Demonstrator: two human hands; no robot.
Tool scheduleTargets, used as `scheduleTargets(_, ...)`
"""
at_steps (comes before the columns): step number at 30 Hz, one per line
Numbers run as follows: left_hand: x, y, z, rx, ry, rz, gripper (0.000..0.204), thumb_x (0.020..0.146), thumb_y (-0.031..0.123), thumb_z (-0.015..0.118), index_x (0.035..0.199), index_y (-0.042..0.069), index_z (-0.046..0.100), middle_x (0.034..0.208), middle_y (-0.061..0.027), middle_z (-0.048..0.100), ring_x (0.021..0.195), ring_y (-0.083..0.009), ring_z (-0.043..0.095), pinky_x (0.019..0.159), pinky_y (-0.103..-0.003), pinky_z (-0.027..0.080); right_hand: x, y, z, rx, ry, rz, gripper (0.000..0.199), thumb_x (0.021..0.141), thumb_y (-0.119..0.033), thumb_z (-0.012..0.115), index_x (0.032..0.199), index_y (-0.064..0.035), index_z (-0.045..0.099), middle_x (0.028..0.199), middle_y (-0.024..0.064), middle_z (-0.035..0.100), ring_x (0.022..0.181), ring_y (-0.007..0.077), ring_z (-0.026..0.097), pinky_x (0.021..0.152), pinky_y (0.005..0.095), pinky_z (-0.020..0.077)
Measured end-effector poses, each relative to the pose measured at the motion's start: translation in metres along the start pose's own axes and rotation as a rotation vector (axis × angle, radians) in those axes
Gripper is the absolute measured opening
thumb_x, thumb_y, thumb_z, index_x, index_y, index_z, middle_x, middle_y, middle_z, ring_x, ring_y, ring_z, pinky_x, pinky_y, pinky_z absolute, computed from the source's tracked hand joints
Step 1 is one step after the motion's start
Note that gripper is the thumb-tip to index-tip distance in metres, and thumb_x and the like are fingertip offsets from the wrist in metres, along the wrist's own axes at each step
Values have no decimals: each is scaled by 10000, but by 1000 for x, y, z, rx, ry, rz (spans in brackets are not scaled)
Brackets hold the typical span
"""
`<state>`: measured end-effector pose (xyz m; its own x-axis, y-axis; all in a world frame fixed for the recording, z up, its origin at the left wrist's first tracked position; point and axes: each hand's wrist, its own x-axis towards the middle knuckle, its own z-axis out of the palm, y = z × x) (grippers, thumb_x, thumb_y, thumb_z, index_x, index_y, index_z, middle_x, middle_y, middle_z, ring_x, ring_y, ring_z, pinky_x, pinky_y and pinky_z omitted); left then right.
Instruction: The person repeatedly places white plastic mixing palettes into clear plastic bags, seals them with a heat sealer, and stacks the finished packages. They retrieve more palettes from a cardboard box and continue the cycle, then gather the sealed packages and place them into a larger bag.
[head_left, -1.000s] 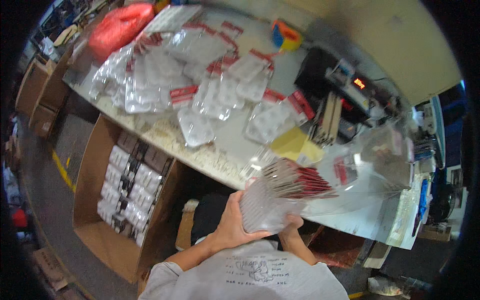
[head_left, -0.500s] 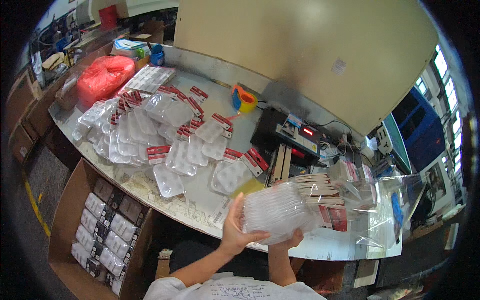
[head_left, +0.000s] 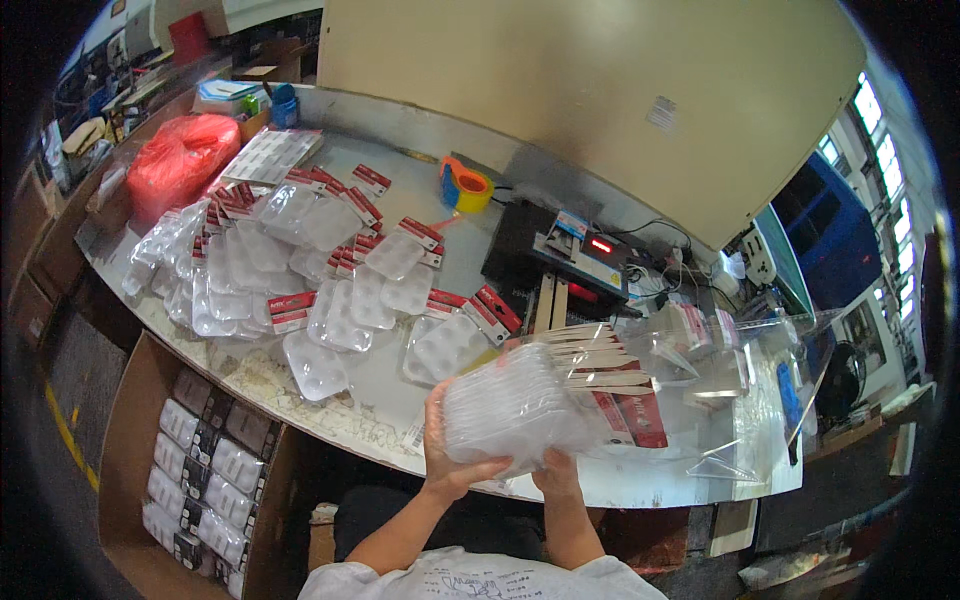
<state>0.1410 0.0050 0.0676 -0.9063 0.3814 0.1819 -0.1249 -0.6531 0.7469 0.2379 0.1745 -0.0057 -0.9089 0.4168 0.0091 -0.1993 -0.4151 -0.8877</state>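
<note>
A thick stack of clear plastic blister packs [head_left: 515,405] with red and white header cards is held over the front edge of the table. My left hand [head_left: 448,458] grips its left end, with the thumb along the near side. The right hand [head_left: 557,474] closes on the stack's near underside; most of its fingers are hidden beneath. The cards fan out on the right, and a loose clear plastic bag [head_left: 715,360] stretches beyond them, seemingly around the stack. Many similar loose blister packs [head_left: 330,315] lie heaped on the table's left half.
A black machine [head_left: 560,260] with a red lit display stands behind the stack, near a yellow and orange tape roll [head_left: 466,186]. A red plastic bag [head_left: 180,165] sits far left. An open cardboard box [head_left: 130,440] of packed white items is below the table's left edge.
Both hands and the stack sit slightly further left in the picture, and the stack is a little more tilted. The whole view has shifted a little. The grip remains on the stack.
</note>
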Motion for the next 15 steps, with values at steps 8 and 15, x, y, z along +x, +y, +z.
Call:
scheduleTargets(8,2,-5,-11,88,20,155,982,511,220,881,1287,21,312,1194,-100,450,1122,-208,469,975,-354,393,9,-2,23,-163,-66,-221,591,795,-212,679,1290,-24,416,1231,103,510,1119,245,500,953,383,413)
scheduleTargets(15,-1,-8,-21,47,141,196,1019,501,255,896,1296,14,307,1158,-95,480,1101,-216,487,951,-347,409,31,-22,41,-76,-14,-80,502,841,-265,617,1233,20,486,1210,137,556,1087,236,550,928,368,442)
